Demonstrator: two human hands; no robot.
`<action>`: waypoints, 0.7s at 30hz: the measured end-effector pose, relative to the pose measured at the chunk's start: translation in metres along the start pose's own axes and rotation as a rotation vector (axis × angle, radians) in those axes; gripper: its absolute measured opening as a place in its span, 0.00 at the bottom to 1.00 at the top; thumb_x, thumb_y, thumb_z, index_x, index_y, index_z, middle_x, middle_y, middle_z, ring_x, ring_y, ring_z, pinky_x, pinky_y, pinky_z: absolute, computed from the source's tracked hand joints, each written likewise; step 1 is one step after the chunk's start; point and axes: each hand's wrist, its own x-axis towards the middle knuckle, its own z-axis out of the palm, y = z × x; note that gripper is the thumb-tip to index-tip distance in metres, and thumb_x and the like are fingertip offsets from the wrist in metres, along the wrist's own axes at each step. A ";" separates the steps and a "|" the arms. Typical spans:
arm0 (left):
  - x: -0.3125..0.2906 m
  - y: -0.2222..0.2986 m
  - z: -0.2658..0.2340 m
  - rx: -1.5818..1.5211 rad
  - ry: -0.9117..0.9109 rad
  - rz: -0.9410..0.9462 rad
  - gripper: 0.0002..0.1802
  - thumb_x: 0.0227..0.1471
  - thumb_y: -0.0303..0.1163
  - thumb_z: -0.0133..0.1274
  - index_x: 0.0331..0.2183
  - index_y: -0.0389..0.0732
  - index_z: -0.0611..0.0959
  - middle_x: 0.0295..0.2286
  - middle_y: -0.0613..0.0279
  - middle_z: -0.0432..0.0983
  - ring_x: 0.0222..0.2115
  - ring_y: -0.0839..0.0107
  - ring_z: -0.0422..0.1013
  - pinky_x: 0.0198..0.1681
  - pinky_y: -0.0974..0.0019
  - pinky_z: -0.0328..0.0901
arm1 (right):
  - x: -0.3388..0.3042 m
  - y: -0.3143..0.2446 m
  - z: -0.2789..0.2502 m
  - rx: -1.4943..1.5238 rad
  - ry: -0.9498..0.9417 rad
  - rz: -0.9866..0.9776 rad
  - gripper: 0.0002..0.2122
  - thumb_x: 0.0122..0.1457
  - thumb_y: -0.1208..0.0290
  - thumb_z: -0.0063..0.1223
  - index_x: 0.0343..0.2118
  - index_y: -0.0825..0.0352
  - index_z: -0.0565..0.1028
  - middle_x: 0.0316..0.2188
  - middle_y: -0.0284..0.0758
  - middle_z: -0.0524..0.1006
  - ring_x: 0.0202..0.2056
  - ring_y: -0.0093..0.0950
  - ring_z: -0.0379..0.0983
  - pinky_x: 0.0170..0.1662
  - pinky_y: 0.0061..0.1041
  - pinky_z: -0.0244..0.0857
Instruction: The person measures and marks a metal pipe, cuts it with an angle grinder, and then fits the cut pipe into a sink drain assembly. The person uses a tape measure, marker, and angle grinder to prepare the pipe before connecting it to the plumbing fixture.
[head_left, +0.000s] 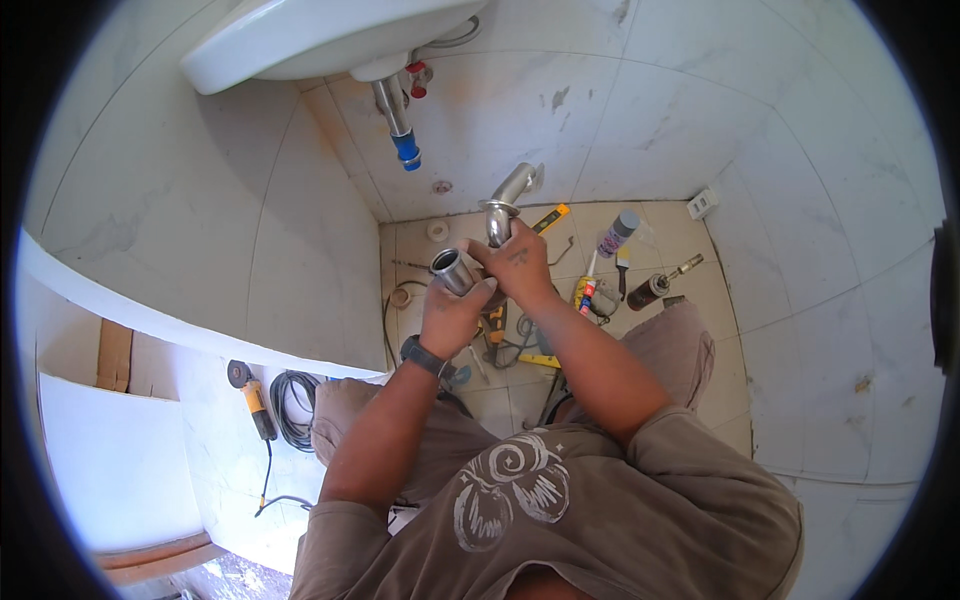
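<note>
A chrome P-trap drain pipe [499,224] is held between my two hands in front of my body. My left hand [452,314], with a dark watch on its wrist, wraps around the pipe below its open round end. My right hand [522,262] closes around the curved part, and the bent outlet rises beyond its fingers. Part of the trap is hidden by both hands. Above and to the left hangs the sink's metal tailpiece [393,106], apart from the trap, with a blue piece [406,150] on its lower end.
A white washbasin [335,40] juts overhead at upper left; a red valve [419,80] is underneath. On the tiled floor lie a yellow level [551,218], a spray can [619,232], a sealant tube [584,293] and a torch-like tool [650,291]. An angle grinder [257,407] and coiled cable [291,408] are at left.
</note>
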 end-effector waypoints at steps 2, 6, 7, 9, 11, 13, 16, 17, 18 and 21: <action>-0.003 0.002 -0.005 0.101 0.035 -0.040 0.07 0.55 0.29 0.61 0.34 0.38 0.79 0.30 0.66 0.78 0.30 0.77 0.75 0.35 0.69 0.71 | 0.001 0.002 0.000 0.028 -0.077 0.028 0.28 0.47 0.48 0.72 0.35 0.73 0.77 0.29 0.47 0.81 0.34 0.44 0.81 0.41 0.38 0.73; -0.005 0.012 -0.019 -0.195 0.002 -0.145 0.08 0.55 0.25 0.58 0.38 0.37 0.77 0.35 0.59 0.80 0.35 0.69 0.79 0.38 0.63 0.77 | -0.002 0.003 -0.010 0.103 -0.208 0.055 0.27 0.49 0.48 0.69 0.37 0.72 0.79 0.32 0.47 0.82 0.38 0.43 0.82 0.45 0.39 0.73; -0.007 0.014 -0.022 -0.230 -0.005 -0.159 0.10 0.55 0.23 0.57 0.40 0.38 0.76 0.36 0.58 0.79 0.36 0.66 0.80 0.39 0.60 0.77 | -0.003 0.000 -0.010 0.085 -0.209 0.056 0.27 0.49 0.48 0.69 0.37 0.72 0.79 0.32 0.47 0.82 0.38 0.43 0.82 0.45 0.39 0.73; -0.009 0.017 -0.024 -0.304 -0.028 -0.178 0.12 0.55 0.21 0.55 0.42 0.39 0.75 0.39 0.55 0.78 0.39 0.62 0.80 0.41 0.57 0.78 | -0.005 -0.007 -0.013 0.047 -0.205 0.067 0.26 0.49 0.48 0.68 0.37 0.71 0.79 0.32 0.47 0.82 0.38 0.44 0.82 0.45 0.38 0.73; -0.009 0.018 -0.025 -0.406 -0.058 -0.209 0.13 0.55 0.20 0.54 0.43 0.38 0.74 0.40 0.52 0.78 0.40 0.59 0.80 0.41 0.55 0.79 | -0.004 -0.014 -0.015 -0.006 -0.229 0.099 0.25 0.50 0.50 0.69 0.35 0.72 0.79 0.31 0.46 0.82 0.36 0.40 0.82 0.43 0.36 0.73; -0.008 0.019 -0.029 -0.361 -0.088 -0.191 0.09 0.56 0.20 0.52 0.40 0.37 0.73 0.42 0.45 0.79 0.44 0.54 0.80 0.41 0.50 0.80 | -0.003 -0.018 -0.017 0.046 -0.288 0.164 0.23 0.50 0.51 0.69 0.33 0.72 0.79 0.29 0.44 0.82 0.35 0.36 0.81 0.42 0.33 0.73; -0.007 0.020 -0.038 -0.357 -0.101 -0.207 0.08 0.56 0.20 0.52 0.39 0.37 0.73 0.42 0.44 0.80 0.44 0.53 0.81 0.41 0.49 0.80 | -0.003 -0.012 -0.020 0.336 -0.440 0.251 0.20 0.53 0.54 0.68 0.32 0.70 0.79 0.27 0.39 0.80 0.32 0.30 0.79 0.38 0.29 0.73; -0.007 0.020 -0.040 -0.361 -0.101 -0.215 0.09 0.55 0.20 0.52 0.39 0.37 0.73 0.41 0.44 0.80 0.44 0.54 0.81 0.41 0.50 0.80 | -0.001 -0.009 -0.020 0.454 -0.511 0.248 0.20 0.55 0.55 0.67 0.33 0.70 0.78 0.27 0.37 0.79 0.31 0.29 0.78 0.37 0.29 0.73; -0.007 0.020 -0.043 -0.379 -0.098 -0.205 0.09 0.56 0.20 0.51 0.40 0.35 0.74 0.40 0.43 0.81 0.42 0.53 0.81 0.41 0.50 0.80 | -0.001 -0.006 -0.020 0.538 -0.580 0.276 0.19 0.56 0.55 0.67 0.33 0.70 0.76 0.27 0.35 0.78 0.30 0.28 0.77 0.35 0.29 0.73; -0.007 0.019 -0.048 -0.410 -0.100 -0.190 0.12 0.56 0.22 0.49 0.43 0.33 0.74 0.39 0.41 0.82 0.39 0.52 0.81 0.41 0.51 0.79 | -0.007 0.003 -0.024 1.154 -0.868 0.445 0.24 0.57 0.53 0.67 0.44 0.70 0.75 0.36 0.37 0.79 0.34 0.24 0.77 0.40 0.27 0.75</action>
